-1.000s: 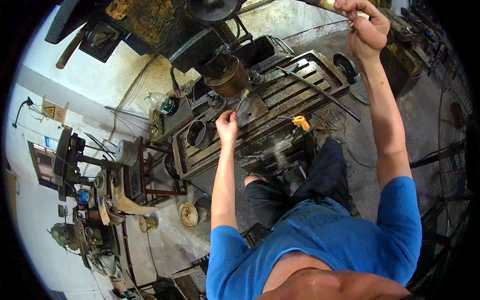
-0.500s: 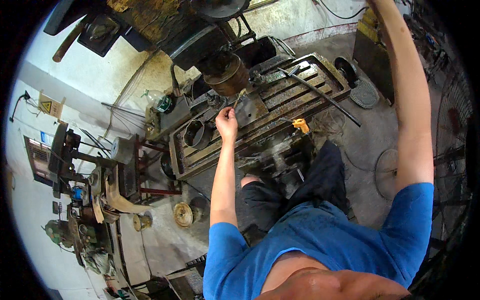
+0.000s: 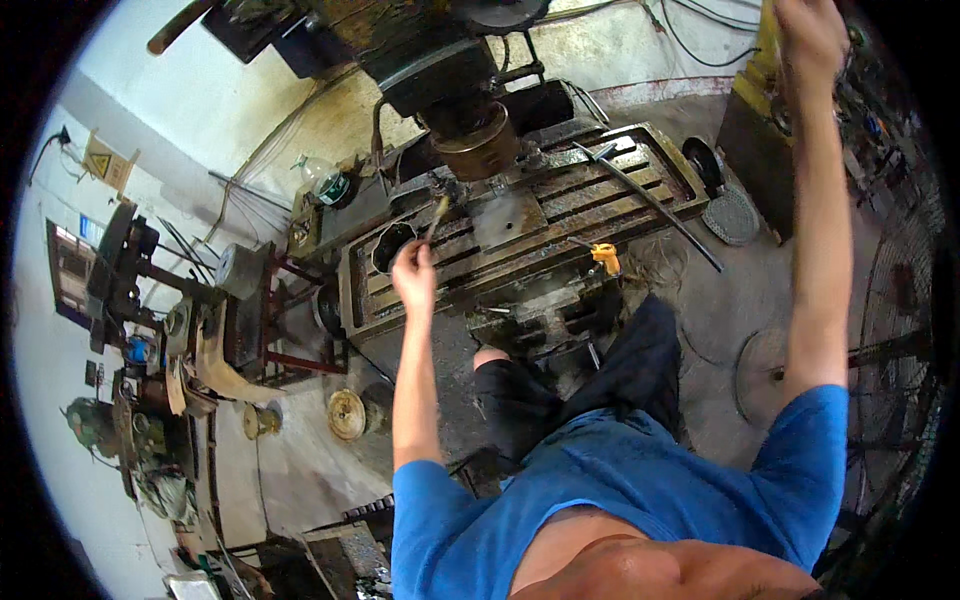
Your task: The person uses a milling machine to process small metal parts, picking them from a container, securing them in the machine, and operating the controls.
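I stand at an old milling machine whose slotted table (image 3: 640, 165) is in front of me. My left hand (image 3: 414, 277) reaches to the table's left end and is closed around a small tool with a yellowish handle (image 3: 437, 214), its tip pointing up toward the spindle head (image 3: 478, 140). A round metal disc (image 3: 497, 216) lies on the table just right of that tool. My right hand (image 3: 810, 38) is raised high at the upper right, by a yellow box (image 3: 768, 50). It is blurred, and whether it grips anything is unclear.
A long dark bar (image 3: 655, 205) lies slanted across the table's right half. An orange-yellow piece (image 3: 606, 258) sits at the table's front edge. A plastic bottle (image 3: 326, 181) stands behind the machine. Left is a cluttered bench (image 3: 150, 330); right, a wire fan guard (image 3: 900, 320); metal discs (image 3: 348, 414) on the floor.
My right arm has swung up and to the right, toward the upper right corner. My left hand has stayed at the left end of the machine table with the tool.
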A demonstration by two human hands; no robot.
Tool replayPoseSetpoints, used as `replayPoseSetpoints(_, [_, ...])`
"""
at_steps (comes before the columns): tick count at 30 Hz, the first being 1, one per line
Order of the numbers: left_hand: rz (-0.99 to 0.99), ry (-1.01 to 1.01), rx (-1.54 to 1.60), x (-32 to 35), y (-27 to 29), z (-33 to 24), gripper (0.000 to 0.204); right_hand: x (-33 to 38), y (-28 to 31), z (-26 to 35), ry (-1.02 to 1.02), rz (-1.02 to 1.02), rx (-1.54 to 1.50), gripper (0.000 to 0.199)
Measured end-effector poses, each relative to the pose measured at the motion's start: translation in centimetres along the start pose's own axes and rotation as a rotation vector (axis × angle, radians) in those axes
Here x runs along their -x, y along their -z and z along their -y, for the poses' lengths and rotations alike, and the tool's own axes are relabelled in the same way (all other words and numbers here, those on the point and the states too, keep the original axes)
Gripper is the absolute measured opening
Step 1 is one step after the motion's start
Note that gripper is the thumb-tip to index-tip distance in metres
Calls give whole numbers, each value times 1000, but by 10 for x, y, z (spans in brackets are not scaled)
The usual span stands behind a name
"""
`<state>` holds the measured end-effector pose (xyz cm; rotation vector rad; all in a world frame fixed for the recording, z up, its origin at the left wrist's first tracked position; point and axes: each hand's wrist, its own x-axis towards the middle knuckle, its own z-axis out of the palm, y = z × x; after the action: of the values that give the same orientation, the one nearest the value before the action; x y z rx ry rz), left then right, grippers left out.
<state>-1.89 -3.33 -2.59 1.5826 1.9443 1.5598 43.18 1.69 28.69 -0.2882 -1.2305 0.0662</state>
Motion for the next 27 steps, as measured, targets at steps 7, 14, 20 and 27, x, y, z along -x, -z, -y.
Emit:
replayPoseSetpoints(7, [-233, -276, -572, -28, 52, 31, 16, 340, 96, -46, -1025, 775, 181, 34])
replayPoseSetpoints(14, [91, -182, -911, -22, 57, 37, 21, 471, 84, -91, -1703, 508, 123, 33])
replayPoseSetpoints(20, [-68, -176, -787, -2, 100, 39, 25, 487, 69, -84, -1312, 618, 199, 18])
replayPoseSetpoints(27, [-130, 143, -715, 82, 243, 79, 27, 313, 19, -4, -1347, 641, -404, 52])
